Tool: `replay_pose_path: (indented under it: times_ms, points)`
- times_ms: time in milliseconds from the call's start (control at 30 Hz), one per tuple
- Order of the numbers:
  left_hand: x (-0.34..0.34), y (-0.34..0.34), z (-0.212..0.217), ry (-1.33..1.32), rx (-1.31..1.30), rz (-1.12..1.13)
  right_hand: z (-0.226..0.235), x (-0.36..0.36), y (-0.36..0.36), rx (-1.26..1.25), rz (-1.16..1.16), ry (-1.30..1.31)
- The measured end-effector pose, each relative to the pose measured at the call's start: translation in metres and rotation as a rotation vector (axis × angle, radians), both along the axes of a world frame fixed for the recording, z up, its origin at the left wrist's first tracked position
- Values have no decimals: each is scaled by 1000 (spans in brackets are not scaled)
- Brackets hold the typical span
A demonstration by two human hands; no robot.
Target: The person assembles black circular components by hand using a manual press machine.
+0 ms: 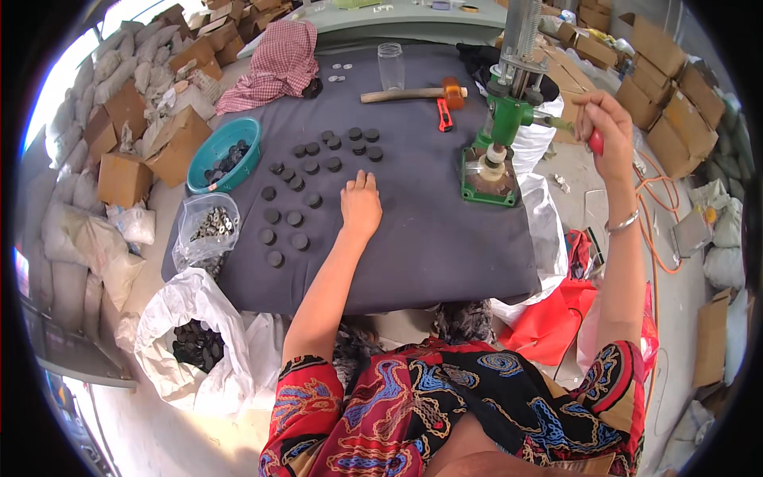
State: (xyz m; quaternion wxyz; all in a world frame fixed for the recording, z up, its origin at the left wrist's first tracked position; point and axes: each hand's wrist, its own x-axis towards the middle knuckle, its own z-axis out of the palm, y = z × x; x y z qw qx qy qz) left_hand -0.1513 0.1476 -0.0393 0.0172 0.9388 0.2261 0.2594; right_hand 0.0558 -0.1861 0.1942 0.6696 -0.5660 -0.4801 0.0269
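Observation:
My right hand (610, 131) is raised at the right, wrapped round the red-knobbed lever handle (596, 143) of a green hand press (501, 119). The press stands on the table's right side, its plunger down over a pale round fitting (494, 155) on the green base. My left hand (360, 208) rests low over the middle of the dark cloth, its fingers drawn together; whatever may be under the fingertips is hidden. Just beyond and left of it, several black round discs (333, 164) lie scattered in loose rows.
A wooden-handled mallet (397, 95), a red cutter knife (444, 116) and a clear jar (390, 67) sit farther back. Along the left are a teal basin (253, 151) of black discs, a bag of metal rings (213, 222) and a white sack (171, 306). A checked cloth (278, 60) lies back left.

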Motion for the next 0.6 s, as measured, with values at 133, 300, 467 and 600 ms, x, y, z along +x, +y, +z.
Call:
replay_pose_path:
  times_ms: [133, 300, 467, 600]
  points:
    - [-2, -7, 10, -161, -87, 22, 25, 15, 8, 33, 10, 58]
    - [10, -4, 12, -208, -239, -67, 31, 20, 17, 48, 39, 75]
    - [68, -61, 39, -374, -629, -273, 32, 20, 16, 69, 38, 31]
    - [119, -100, 49, -355, -735, -435, 30, 20, 17, 71, 32, 21]
